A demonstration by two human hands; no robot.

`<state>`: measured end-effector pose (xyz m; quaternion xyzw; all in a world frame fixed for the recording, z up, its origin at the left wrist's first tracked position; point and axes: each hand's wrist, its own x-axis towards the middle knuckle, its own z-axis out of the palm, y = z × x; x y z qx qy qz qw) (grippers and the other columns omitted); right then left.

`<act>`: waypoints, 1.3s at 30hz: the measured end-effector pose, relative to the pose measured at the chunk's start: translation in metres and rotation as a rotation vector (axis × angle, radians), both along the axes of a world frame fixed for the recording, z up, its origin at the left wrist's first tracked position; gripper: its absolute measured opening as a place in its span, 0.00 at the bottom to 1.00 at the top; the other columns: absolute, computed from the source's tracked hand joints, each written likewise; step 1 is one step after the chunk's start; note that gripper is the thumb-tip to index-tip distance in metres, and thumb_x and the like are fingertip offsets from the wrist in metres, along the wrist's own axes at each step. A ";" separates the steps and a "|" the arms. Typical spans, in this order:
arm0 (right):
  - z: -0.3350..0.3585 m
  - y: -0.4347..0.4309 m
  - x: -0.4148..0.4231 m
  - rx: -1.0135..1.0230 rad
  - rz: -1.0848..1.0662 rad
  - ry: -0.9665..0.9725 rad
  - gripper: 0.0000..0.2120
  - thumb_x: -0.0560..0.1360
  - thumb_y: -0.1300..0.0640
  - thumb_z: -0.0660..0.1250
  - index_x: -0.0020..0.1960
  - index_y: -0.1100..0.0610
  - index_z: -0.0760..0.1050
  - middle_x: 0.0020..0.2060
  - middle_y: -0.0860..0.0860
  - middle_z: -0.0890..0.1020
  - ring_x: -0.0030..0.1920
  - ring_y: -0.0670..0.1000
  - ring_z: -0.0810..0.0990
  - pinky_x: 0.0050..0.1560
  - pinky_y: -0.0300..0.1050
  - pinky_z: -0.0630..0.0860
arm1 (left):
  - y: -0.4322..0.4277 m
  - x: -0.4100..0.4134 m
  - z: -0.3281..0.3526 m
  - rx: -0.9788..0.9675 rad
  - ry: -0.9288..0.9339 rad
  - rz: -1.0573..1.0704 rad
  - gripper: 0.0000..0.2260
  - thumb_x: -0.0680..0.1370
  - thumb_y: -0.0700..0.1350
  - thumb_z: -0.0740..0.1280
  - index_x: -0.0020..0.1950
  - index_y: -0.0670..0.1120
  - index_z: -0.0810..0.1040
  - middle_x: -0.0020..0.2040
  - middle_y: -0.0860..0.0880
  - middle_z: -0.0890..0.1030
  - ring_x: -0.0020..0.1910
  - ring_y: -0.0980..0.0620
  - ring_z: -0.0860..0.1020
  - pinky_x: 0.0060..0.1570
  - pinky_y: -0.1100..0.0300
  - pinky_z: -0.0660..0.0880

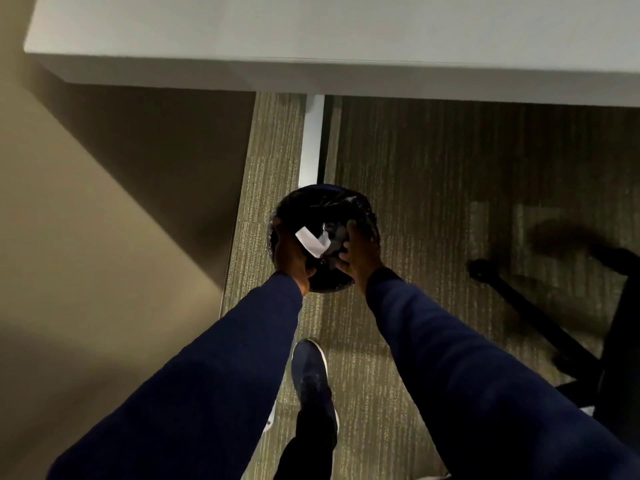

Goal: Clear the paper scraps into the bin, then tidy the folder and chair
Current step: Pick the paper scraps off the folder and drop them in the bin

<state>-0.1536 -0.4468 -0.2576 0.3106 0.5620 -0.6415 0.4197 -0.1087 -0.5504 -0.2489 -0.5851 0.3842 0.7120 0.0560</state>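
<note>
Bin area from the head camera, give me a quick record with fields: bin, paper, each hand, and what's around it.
bin: black-lined round bin on carpet, below the desk edge
paper: white scrap over the bin mouth
left hand: at the bin's left rim
right hand: at the bin's right rim
surroundings: chair base to the right, shoe nearer the camera
</note>
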 end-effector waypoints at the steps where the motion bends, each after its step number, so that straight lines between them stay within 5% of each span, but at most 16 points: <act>1: -0.002 0.001 0.001 0.022 0.025 0.031 0.24 0.84 0.46 0.55 0.76 0.57 0.64 0.68 0.55 0.72 0.70 0.61 0.71 0.59 0.52 0.74 | 0.001 0.002 0.001 -0.022 0.003 -0.014 0.34 0.78 0.72 0.50 0.73 0.51 0.70 0.69 0.43 0.76 0.66 0.41 0.75 0.60 0.48 0.73; 6: 0.003 0.013 0.009 0.095 0.106 0.077 0.25 0.83 0.44 0.54 0.75 0.58 0.65 0.70 0.60 0.72 0.68 0.63 0.74 0.59 0.55 0.76 | 0.006 0.007 0.011 -0.078 0.016 -0.042 0.33 0.80 0.69 0.49 0.75 0.49 0.70 0.70 0.44 0.75 0.64 0.44 0.75 0.53 0.52 0.73; 9: 0.016 0.026 0.015 0.034 0.051 0.090 0.14 0.82 0.42 0.56 0.64 0.46 0.71 0.55 0.50 0.76 0.50 0.50 0.78 0.45 0.48 0.77 | 0.016 0.009 0.019 -0.133 -0.004 -0.081 0.31 0.81 0.66 0.53 0.74 0.46 0.71 0.69 0.43 0.76 0.59 0.45 0.76 0.45 0.56 0.72; 12: 0.027 0.042 0.020 0.236 0.247 0.280 0.18 0.81 0.40 0.57 0.64 0.48 0.74 0.60 0.54 0.80 0.55 0.56 0.80 0.57 0.51 0.76 | 0.025 0.010 0.021 -0.222 -0.047 -0.264 0.29 0.83 0.62 0.53 0.72 0.43 0.73 0.68 0.41 0.77 0.66 0.41 0.75 0.58 0.51 0.72; 14: 0.037 0.055 0.026 0.428 0.453 0.523 0.21 0.81 0.41 0.59 0.65 0.53 0.76 0.60 0.57 0.80 0.57 0.59 0.80 0.53 0.44 0.73 | 0.033 0.011 0.025 -0.363 -0.059 -0.484 0.27 0.84 0.59 0.52 0.70 0.41 0.75 0.67 0.39 0.77 0.68 0.38 0.74 0.68 0.45 0.70; 18: 0.070 0.101 0.033 0.629 0.777 0.745 0.16 0.78 0.48 0.62 0.61 0.54 0.75 0.56 0.59 0.78 0.54 0.62 0.80 0.50 0.51 0.78 | 0.075 0.021 0.058 -0.653 -0.034 -0.813 0.21 0.83 0.56 0.58 0.69 0.45 0.76 0.67 0.41 0.77 0.67 0.40 0.74 0.69 0.48 0.69; 22: 0.100 0.158 0.042 0.757 0.770 0.761 0.17 0.78 0.48 0.62 0.61 0.56 0.75 0.56 0.59 0.79 0.55 0.62 0.80 0.53 0.54 0.79 | 0.123 0.028 0.080 -0.759 -0.018 -0.999 0.18 0.82 0.53 0.63 0.53 0.39 0.83 0.51 0.38 0.84 0.53 0.39 0.81 0.48 0.56 0.73; 25: 0.118 0.212 0.053 0.837 0.726 0.783 0.18 0.79 0.46 0.62 0.64 0.56 0.74 0.59 0.56 0.77 0.60 0.58 0.76 0.56 0.52 0.76 | 0.171 0.028 0.100 -0.796 0.008 -1.136 0.18 0.81 0.54 0.62 0.40 0.42 0.77 0.39 0.42 0.80 0.43 0.39 0.79 0.39 0.55 0.68; 30: 0.140 0.299 0.072 0.903 0.632 0.783 0.16 0.78 0.47 0.64 0.63 0.54 0.73 0.58 0.53 0.74 0.59 0.56 0.74 0.54 0.52 0.75 | 0.252 0.031 0.119 -0.841 0.199 -1.299 0.08 0.81 0.47 0.65 0.48 0.44 0.79 0.46 0.48 0.74 0.43 0.46 0.76 0.43 0.56 0.69; 39: 0.161 0.451 0.119 1.017 0.440 0.677 0.18 0.76 0.49 0.66 0.63 0.55 0.73 0.58 0.55 0.76 0.58 0.57 0.75 0.53 0.52 0.75 | 0.401 0.039 0.135 -0.895 0.459 -1.616 0.11 0.81 0.51 0.64 0.53 0.44 0.79 0.53 0.44 0.75 0.51 0.43 0.77 0.54 0.46 0.74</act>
